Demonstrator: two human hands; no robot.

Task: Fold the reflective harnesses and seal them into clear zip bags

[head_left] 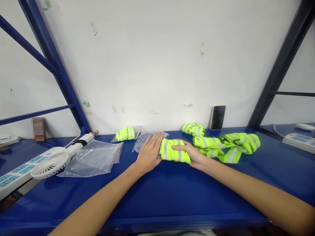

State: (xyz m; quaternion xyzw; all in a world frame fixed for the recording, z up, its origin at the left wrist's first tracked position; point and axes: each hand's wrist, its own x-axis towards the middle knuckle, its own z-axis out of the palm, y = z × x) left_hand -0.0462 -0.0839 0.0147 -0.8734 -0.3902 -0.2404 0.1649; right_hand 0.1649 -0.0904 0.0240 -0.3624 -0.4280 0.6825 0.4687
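Observation:
My right hand (193,154) is closed around a folded neon-yellow reflective vest (175,151) with silver stripes, thumb on top. My left hand (150,152) lies with its fingers stretched out over a clear plastic bag (140,141), at the left end of the vest. The left thumb is mostly hidden, and where the bag's mouth meets the vest cannot be made out. Beyond my right hand rest more neon strips: a rolled bundle (193,129) near the wall and a looser, tangled pile (230,149) to the right.
Left of my hands lies a stack of clear zip bags (93,160). A bagged neon bundle (125,133) is by the wall. A white fan (52,164) lies near a power strip (14,175) at the left. A black-fronted device (218,118) stands upright against the wall.

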